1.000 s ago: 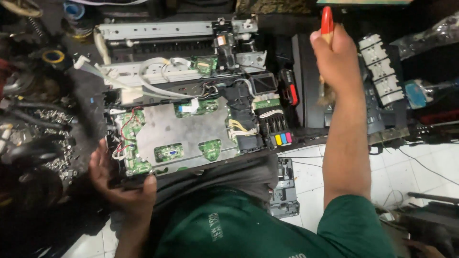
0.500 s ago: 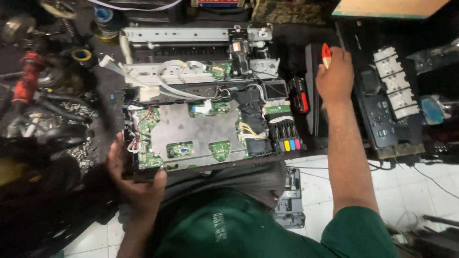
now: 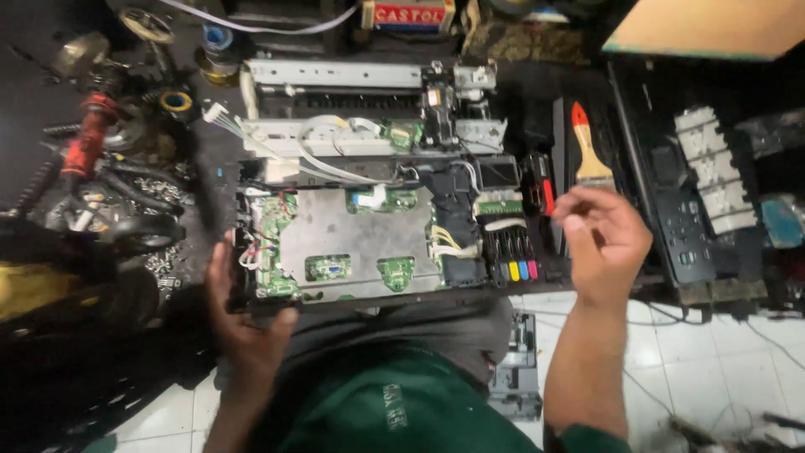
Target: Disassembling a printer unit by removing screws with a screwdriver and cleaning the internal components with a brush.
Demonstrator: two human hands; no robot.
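Our left hand (image 3: 243,331) has its grip closed on the near-left corner of the opened printer (image 3: 369,226), while our right hand (image 3: 605,239) hangs loosely curled and empty. The red-handled paintbrush (image 3: 589,151) lies just beyond the right hand, long axis pointing away from us. Everything sits on a dark, cluttered floor beside white tiles (image 3: 671,361).

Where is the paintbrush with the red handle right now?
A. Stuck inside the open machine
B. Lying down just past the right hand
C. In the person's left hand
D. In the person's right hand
B: the paintbrush lies flat on the dark surface just beyond the right hand, whose fingers are loose and empty, while the left hand grips the opened printer at its near corner.
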